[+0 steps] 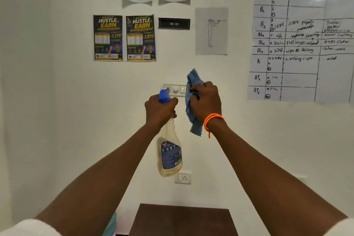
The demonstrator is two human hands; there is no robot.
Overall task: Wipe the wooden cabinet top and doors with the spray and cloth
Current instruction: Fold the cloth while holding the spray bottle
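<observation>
While my left hand (160, 110) is closed round the neck of the spray bottle (169, 156) and my right hand (206, 101) bunches the blue cloth (193, 82) — both raised at the wall — the wooden cabinet top (183, 220) lies well below, straight under both grips.

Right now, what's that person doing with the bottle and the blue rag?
The person is holding both hands up in front of a white wall. The left hand grips a spray bottle, and the right hand bunches a blue cloth. The wooden cabinet top sits below them, with neither hand touching it.
</observation>
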